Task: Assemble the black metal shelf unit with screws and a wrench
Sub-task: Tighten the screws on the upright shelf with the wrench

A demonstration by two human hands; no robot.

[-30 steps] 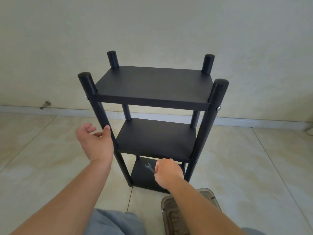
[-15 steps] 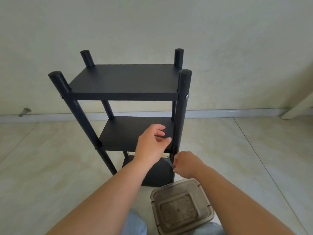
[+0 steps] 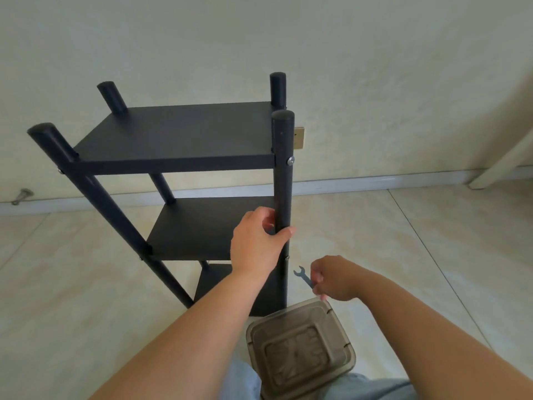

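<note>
1. Left hand: fingers and thumb wrapped round the near right post of the shelf unit, gripping just above the middle shelf. I read this as a bracing hold.
2. Right hand: below and to the right of the left hand, fingertips pinching the handle end of the small wrench. Its open head points up and left, toward the post, but sits clear of it, touching nothing.
3. Just below my left thumb, on the same post, a small screw shows at middle-shelf level. I judge this the target of the step in hand: tightening that joint.
4. To do it well, I'd keep the left grip firm so the post does not twist, bring the wrench head in square to the screw, seat it fully before turning, and use short strokes; the handle has little swing room beside the post.
5. Risk, as I judge it: a thin wrench held by fingertips slips off easily. A fuller grip may help.
6. Further up the post, the top-shelf screw appears seated. I cannot tell how tight.
7. Nearest me, under the right hand: a translucent brown container on my lap, lid on. Contents unclear.
8. Unit stands upright on the tiled floor, near the wall.
</note>
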